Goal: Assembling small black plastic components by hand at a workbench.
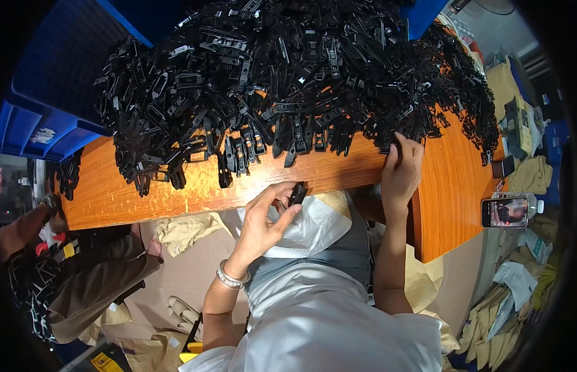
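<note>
Left hand [264,217] sits at the near edge of the table [443,186], fingers curled, pinching a small black clip [297,193] between thumb and fingertips. The clip is just off the table edge, above a white bag [313,226] that lies right under and beside that hand. Silver bracelet [229,277] on the left wrist.

Right hand [401,170] is up on the table, well to the right of the left hand, fingers bent and reaching into the near fringe of the clip pile [288,80]. Its fingertips touch clips at the pile's edge; cannot tell if it actually grips one, the fingers hide that.

The pile is a big heap of black plastic clips spread across the table, beyond both hands, covering most of the far side. Loose clips trail toward the near edge just left of the left hand. Blue crate [47,118] far left of the left hand, behind the pile.

Phone [504,212] with lit screen stands right of the right hand, past the table end. Crumpled tan paper [186,230] lies below the table, left of the left hand. Another person's sleeve [90,279] is at lower left, well apart from both hands.
</note>
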Tool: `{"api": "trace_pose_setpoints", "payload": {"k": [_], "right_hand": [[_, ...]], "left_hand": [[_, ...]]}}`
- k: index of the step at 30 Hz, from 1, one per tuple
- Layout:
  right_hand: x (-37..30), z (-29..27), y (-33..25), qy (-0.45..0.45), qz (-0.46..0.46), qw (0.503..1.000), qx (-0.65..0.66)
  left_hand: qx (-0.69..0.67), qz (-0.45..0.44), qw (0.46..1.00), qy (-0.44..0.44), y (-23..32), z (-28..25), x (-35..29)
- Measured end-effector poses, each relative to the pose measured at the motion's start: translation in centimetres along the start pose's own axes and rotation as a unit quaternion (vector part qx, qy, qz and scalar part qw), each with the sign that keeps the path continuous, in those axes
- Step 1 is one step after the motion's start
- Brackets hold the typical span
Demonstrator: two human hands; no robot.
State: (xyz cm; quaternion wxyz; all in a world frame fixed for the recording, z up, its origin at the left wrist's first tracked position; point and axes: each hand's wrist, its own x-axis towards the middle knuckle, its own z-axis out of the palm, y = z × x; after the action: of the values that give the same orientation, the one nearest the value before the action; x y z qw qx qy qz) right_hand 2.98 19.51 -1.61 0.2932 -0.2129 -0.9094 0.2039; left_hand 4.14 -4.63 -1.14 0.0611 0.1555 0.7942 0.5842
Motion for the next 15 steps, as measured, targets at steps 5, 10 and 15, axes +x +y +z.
{"api": "trace_pose_setpoints", "payload": {"k": [5, 10, 15], "right_hand": [[-1.8, 0.4, -0.2, -0.037, -0.075, 0.99, 0.115], [-2.5, 0.5, -0.3, -0.056, -0.049, 0.977, 0.201], [-2.0, 0.6, 0.7, -0.02, -0.115, 0.972, 0.206]], "left_hand": [[0.014, -0.009, 0.999, -0.045, 0.2, 0.2, 0.1], [-0.036, -0.005, 0.999, -0.011, 0.0, 0.8, 0.3], [-0.231, -0.093, 0.968, -0.031, 0.1, 0.8, 1.1]]}}
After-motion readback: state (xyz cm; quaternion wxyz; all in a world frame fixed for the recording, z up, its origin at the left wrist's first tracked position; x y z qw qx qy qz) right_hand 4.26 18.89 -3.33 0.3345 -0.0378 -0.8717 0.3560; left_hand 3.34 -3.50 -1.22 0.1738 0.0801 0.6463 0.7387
